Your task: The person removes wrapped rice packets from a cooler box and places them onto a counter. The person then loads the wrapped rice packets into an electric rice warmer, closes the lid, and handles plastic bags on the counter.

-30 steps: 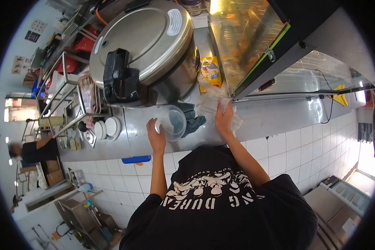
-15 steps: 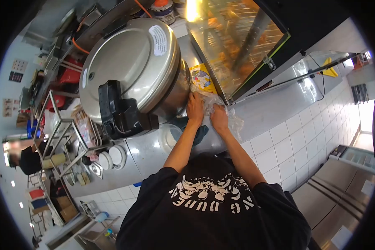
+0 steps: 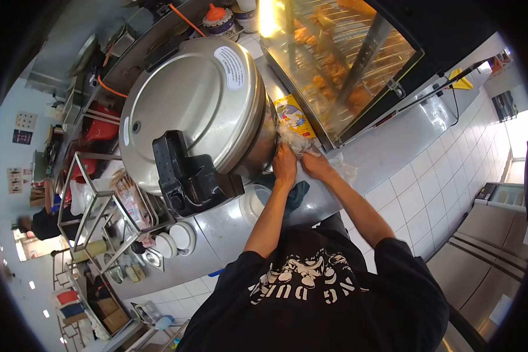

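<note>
A crumpled clear plastic bag [image 3: 299, 142] lies between my two hands on the steel counter. My left hand [image 3: 285, 165] has its fingers closed on the bag's left part, close against the side of a large steel rice cooker [image 3: 193, 111]. On the other side, my right hand [image 3: 318, 165] grips the bag with bent fingers, and loose plastic spreads out to its right. Just beyond both hands is a yellow packet [image 3: 294, 116] with a printed picture. The bag's contents cannot be made out. Below my left wrist a dark green cloth [image 3: 297, 196] touches a whitish round container [image 3: 253, 202].
A lit glass food warmer [image 3: 340, 70] with browned food on racks stands to the right of the packet. White lidded tubs [image 3: 182, 237] and a metal rack [image 3: 97, 205] are on the left. Another person [image 3: 47, 224] in dark clothing is far left.
The view has shifted, so the cooker and counter appear slightly farther right and lower. Both hands remain on the plastic bag and have drawn closer together.
</note>
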Demonstrator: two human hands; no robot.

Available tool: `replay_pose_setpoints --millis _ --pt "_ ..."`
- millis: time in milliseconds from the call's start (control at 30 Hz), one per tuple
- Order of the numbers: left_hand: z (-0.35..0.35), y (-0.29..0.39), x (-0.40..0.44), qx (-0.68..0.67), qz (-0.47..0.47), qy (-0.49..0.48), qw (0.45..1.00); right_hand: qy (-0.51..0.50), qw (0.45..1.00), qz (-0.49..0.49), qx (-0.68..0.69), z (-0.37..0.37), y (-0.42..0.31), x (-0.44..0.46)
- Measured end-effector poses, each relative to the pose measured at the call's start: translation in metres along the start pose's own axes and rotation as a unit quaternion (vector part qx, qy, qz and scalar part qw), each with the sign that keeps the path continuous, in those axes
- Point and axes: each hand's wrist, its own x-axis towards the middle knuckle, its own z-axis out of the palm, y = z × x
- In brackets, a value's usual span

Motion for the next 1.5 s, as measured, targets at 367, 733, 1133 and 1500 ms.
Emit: replay_pose_setpoints --millis 367,733,1133,1500 --pt "-0.005 0.009 0.004 -0.070 -0.024 -0.008 0.997 -0.023 0.996 0.075 -0.051 -0.016 -0.024 0.009" --pt "-0.018 0.057 -0.009 -0.171 0.091 0.041 0.980 -0.072 0.993 0.085 -0.036 -0.002 -0.014 -0.043" --pt "0.020 0.078 -0.053 0.066 0.041 0.027 0.997 0.034 0.957 0.194 0.213 -0.225 0.045 -0.183" --pt "0.140 0.226 -0.150 0.029 -0.071 0.029 0.997 0.071 0.929 0.242 0.271 -0.449 0.275 -0.255"
